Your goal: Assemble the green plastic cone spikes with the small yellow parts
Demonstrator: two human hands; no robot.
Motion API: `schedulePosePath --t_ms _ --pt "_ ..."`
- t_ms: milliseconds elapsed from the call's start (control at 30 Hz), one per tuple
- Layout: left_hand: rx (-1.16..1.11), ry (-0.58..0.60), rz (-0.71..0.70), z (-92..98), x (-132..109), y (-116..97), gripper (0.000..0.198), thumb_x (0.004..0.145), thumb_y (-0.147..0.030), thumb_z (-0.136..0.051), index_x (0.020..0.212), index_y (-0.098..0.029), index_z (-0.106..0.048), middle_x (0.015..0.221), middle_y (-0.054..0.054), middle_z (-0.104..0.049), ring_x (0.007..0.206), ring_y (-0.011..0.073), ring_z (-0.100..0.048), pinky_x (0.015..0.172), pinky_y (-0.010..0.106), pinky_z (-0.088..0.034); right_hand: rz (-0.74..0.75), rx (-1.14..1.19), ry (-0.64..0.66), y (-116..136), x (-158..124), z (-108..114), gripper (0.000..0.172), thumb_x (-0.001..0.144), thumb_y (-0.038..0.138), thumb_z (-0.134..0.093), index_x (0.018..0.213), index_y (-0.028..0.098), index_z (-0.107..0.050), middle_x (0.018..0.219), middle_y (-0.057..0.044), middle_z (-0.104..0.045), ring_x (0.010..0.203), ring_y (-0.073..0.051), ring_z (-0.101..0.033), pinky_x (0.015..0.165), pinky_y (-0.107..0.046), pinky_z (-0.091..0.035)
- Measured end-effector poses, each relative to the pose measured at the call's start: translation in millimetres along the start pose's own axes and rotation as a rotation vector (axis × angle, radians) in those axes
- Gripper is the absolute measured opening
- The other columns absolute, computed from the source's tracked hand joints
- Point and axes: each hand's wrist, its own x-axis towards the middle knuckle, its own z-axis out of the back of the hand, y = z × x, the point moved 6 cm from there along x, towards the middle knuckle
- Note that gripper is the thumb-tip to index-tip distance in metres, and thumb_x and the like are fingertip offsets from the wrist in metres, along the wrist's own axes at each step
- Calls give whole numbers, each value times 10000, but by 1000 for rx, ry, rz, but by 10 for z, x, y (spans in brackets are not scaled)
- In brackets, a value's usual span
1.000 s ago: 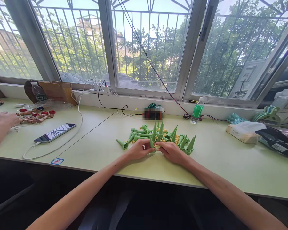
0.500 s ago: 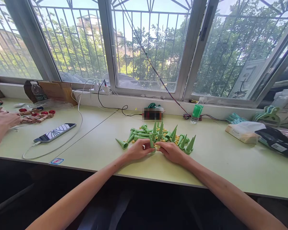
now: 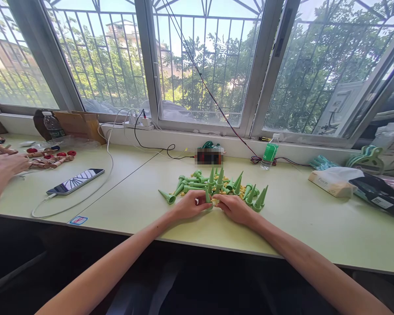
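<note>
My left hand (image 3: 189,204) pinches a green plastic spike (image 3: 207,196), its point upward, close over the table. Fingers closed, my right hand (image 3: 237,209) meets it at the spike's base; whatever lies between those fingertips is too small and covered to make out. Just beyond both hands spreads a pile of similar green spikes (image 3: 219,178), some upright and some on their sides. Small yellow pieces (image 3: 242,191) are scattered among them. One loose spike (image 3: 167,197) lies left of the pile.
At the far left, another person's hand (image 3: 6,166) works beside wooden pieces with red balls (image 3: 52,159). A phone (image 3: 75,181) on a white cable lies nearer. Behind the pile stand a blurred-out box (image 3: 209,156) and a bottle (image 3: 269,152). A tissue pack (image 3: 331,181) is at right.
My hands and the spike between them have hardly moved. At the far left, a wooden piece now shows more clearly above the other person's hand.
</note>
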Motion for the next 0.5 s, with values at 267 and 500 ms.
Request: schedulePosePath --t_ms 267,500 --pt "0 -4 -8 3 1 -7 175 852 -303 -635 817 -137 -679 642 -26 -511 596 90 -447 522 201 -356 -1 6 6 6 -4 7 263 998 187 -520 1240 166 -621 1063 -116 -751 911 -240 -736 762 -305 -546" --pt "-6 -4 -9 0 2 -8 169 852 -300 -636 809 -140 -673 632 -29 -504 590 89 -445 526 204 -358 -6 -2 9 -3 -9 0 265 996 193 -525 1242 171 -620 1066 -111 -754 914 -243 -737 763 -300 -541"
